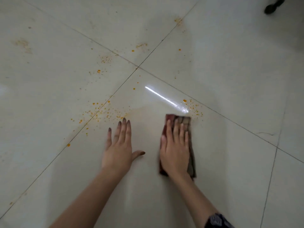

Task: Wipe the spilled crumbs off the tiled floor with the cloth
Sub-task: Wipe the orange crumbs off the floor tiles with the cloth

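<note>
Crumbs [102, 111] scattered on glossy tiled floor [213, 63] | right hand [174, 150] flat on cloth [185, 120] | left hand [118, 150] flat | far dark shape [273, 6], perhaps furniture

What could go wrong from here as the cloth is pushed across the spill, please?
1. The folded cloth under the flat right hand is narrow; a stroke may scatter the orange crumbs ahead rather than gather them.
2. Crumbs lie along the grout line and could lodge there.
3. The left hand, flat on the tiled floor, sits close to crumbs and may smear them.
</note>
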